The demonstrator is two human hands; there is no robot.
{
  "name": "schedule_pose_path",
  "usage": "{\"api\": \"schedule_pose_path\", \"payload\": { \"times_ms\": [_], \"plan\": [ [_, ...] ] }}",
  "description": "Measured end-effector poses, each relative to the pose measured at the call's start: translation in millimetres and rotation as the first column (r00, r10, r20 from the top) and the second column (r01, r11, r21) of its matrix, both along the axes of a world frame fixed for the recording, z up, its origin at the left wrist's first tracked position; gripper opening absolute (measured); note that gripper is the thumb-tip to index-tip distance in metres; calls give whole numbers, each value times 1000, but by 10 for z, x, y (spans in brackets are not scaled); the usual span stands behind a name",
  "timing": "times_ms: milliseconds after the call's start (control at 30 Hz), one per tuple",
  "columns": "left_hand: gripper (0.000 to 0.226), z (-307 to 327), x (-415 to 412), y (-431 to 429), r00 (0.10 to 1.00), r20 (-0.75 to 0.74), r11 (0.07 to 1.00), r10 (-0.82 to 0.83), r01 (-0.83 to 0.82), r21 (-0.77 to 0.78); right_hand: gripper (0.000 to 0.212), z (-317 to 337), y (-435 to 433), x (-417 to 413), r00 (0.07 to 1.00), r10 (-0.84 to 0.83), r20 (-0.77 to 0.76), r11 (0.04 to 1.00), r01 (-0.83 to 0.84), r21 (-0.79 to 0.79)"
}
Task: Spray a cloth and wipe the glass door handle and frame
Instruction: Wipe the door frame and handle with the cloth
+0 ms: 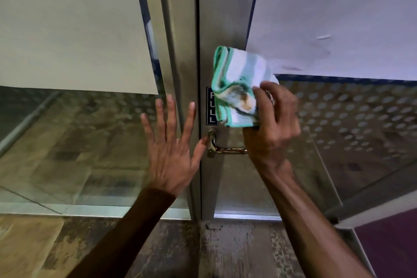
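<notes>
My right hand [273, 128] is shut on a folded green-and-white striped cloth [239, 83] with brown stains, held against the metal door frame [222, 29] just above the handle. The brass lever handle [222, 148] sticks out of the frame below the cloth, its right end hidden behind my right hand. My left hand [172, 144] lies flat with fingers spread on the neighbouring frame [180, 52] and glass, its thumb close to the handle's base. A dark PULL sign [211, 117] sits on the frame, partly covered by the cloth.
Frosted glass panels [67, 25] fill the upper door halves on both sides; the lower right glass [352, 119] has a dotted pattern. The door's bottom rail [246, 216] meets a worn, stained floor [225, 250]. No spray bottle shows.
</notes>
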State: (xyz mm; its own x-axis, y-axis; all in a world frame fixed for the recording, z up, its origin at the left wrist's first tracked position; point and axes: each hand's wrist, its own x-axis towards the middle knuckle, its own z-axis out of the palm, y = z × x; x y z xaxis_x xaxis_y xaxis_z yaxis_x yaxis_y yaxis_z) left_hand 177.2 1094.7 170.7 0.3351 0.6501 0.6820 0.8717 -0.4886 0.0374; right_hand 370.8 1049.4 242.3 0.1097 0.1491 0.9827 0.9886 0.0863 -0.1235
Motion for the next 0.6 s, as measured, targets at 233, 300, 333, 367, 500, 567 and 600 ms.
{"api": "schedule_pose_path", "payload": {
  "times_ms": [233, 300, 333, 367, 500, 567, 600],
  "plan": [
    [77, -201, -175, 331, 998, 64, 999, -19, 18, 28, 33, -405, 572, -50, 952, -66, 299, 986, 108, -129],
    [79, -239, -250, 442, 997, 80, 999, -21, 17, 43, 44, -510, 609, -52, 951, -71, 301, 978, 126, -168],
    [80, -250, -281, 504, 996, 85, 998, -21, 16, 53, 48, -550, 612, -58, 952, -74, 298, 974, 133, -182],
    [81, -258, -301, 557, 996, 90, 998, -23, 17, 66, 52, -584, 600, -58, 952, -78, 297, 971, 140, -193],
    [84, -281, -322, 773, 994, 88, 989, -68, 55, 137, 51, -656, 558, -79, 950, -80, 301, 961, 154, -231],
    [84, -289, -293, 854, 992, 94, 983, -82, 66, 169, 47, -666, 522, -92, 951, -81, 298, 954, 160, -251],
    [84, -293, -277, 889, 991, 101, 981, -88, 68, 182, 46, -674, 500, -103, 951, -81, 300, 951, 163, -262]
  ]
}}
